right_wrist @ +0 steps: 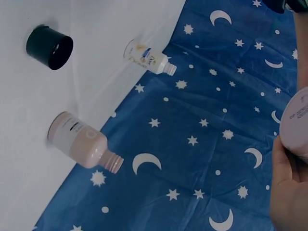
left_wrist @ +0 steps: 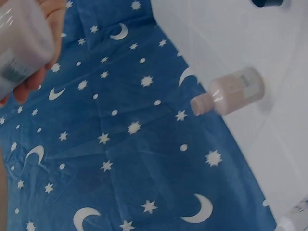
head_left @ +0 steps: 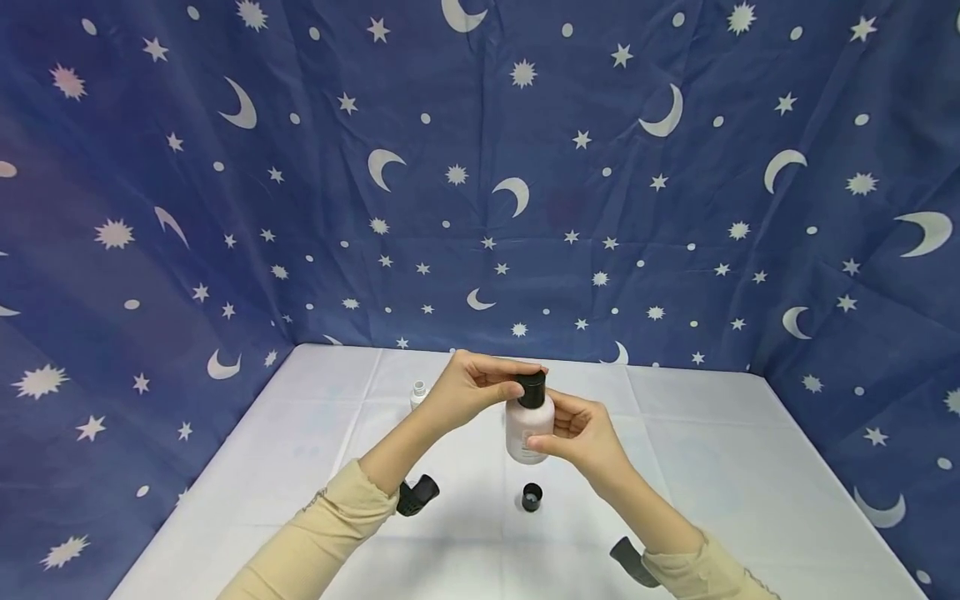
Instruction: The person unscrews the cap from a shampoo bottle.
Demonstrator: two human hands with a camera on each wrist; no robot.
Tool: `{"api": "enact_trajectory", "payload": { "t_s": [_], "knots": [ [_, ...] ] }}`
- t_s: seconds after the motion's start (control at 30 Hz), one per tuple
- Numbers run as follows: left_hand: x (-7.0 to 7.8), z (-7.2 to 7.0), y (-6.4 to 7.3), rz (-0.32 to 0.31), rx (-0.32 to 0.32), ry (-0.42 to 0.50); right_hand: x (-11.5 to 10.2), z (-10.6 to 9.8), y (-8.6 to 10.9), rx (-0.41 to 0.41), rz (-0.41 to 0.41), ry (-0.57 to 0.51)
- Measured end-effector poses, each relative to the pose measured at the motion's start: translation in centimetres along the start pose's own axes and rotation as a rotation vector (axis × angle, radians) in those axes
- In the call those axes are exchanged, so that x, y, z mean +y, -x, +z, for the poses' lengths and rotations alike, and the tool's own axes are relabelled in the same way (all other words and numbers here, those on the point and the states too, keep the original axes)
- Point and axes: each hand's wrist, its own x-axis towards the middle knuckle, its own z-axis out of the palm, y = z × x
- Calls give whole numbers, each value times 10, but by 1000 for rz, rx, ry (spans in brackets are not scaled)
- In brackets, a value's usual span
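A pale pink bottle (head_left: 529, 433) with a black cap (head_left: 532, 390) is held up above the table. My right hand (head_left: 588, 437) grips its body, thumb at the front and fingers behind. From the left, my left hand (head_left: 468, 387) pinches the cap with the thumb at its side and fingers over its top. The right wrist view shows the held bottle's base (right_wrist: 296, 122) above the right hand. Another uncapped pink bottle (right_wrist: 79, 139) stands on the table, mostly hidden behind the held one in the head view.
A loose black cap (head_left: 532, 497) sits on the white tablecloth (head_left: 720, 467) in front of the hands. Farther back on the left, an uncapped white bottle (head_left: 418, 393) is partly covered by my left arm. A blue star-and-moon curtain (head_left: 480, 167) surrounds the table's back and sides.
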Motion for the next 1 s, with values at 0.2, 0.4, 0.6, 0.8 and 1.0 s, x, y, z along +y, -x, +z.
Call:
{"api": "enact_trajectory", "payload": {
  "t_s": [0.2, 0.4, 0.6, 0.8, 1.0],
  "knots": [
    [-6, 14, 8, 15, 220, -31, 1, 2, -1, 76, 57, 72],
    [-1, 27, 9, 56, 358, -86, -2, 5, -1, 127, 76, 100],
    [2, 35, 9, 66, 415, -60, -5, 9, -2, 122, 32, 116],
    [5, 42, 8, 88, 440, -16, -7, 10, -2, 138, -10, 166],
    [6, 42, 7, 122, 446, -70, -10, 11, -3, 132, -17, 169]
  ]
}}
